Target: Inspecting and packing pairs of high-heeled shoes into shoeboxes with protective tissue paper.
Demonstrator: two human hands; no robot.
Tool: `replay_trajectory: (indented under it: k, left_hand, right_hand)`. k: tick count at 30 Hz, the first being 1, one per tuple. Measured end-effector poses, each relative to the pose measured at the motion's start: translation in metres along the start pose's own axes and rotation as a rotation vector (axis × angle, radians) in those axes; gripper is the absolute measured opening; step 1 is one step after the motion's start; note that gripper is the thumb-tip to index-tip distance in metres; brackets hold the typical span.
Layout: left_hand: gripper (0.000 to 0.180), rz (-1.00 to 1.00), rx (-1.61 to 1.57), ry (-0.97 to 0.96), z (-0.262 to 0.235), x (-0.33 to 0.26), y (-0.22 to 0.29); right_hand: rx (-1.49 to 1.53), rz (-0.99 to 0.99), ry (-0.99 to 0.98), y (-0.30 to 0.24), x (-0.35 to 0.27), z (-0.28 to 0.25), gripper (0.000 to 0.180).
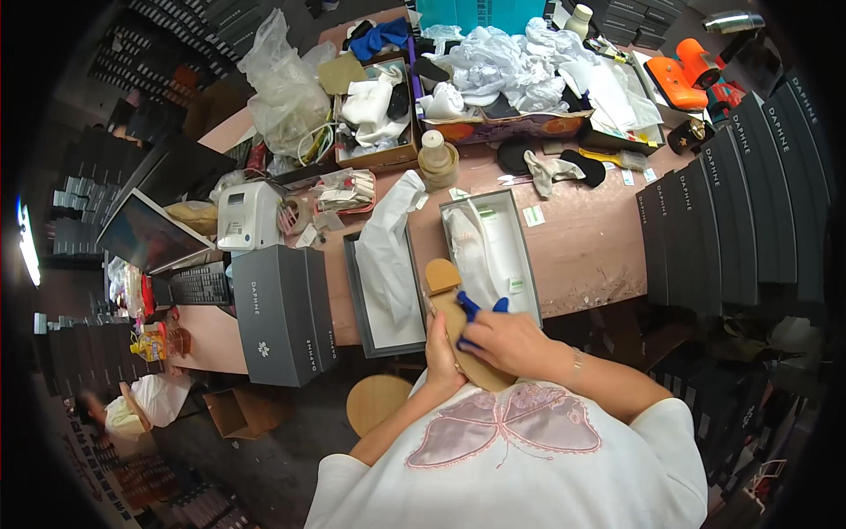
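Note:
Close to my body, a shoe [456, 322] is turned so its tan sole and block heel face up, the heel end pointing away from me. My left hand [441, 354] is closed around its left side. My right hand [511, 342] is closed on a crumpled blue cloth [470, 307], which lies against the sole's right edge. Just beyond, an open grey shoebox [525, 231] holds a pale shoe [470, 242] in white wrapping. Left of it, another grey box part [359, 291] has white tissue paper [388, 251] spilling out over its far end.
Closed grey shoeboxes [280, 309] stand at the left, with more stacked [714, 212] at the right. Farther back are a label printer [249, 216], a bottle [435, 159], a brush [621, 160] and cartons of crumpled paper [502, 70]. A wooden stool [377, 404] is below the table.

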State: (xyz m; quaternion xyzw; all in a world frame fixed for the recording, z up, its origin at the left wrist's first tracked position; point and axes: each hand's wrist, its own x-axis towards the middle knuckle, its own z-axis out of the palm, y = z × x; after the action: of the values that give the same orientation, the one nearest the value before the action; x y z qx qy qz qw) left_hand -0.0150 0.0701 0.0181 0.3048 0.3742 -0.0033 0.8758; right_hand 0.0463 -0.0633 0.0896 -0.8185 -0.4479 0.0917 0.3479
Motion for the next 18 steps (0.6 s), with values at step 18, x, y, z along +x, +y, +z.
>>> replay_trajectory:
  k: [18]
  left_hand:
    - [0.041,-0.002,-0.039,-0.409,0.025,-0.007,0.036]
  right_hand:
    - [-0.392,0.543,0.322,0.094,-0.028,-0.077,0.023]
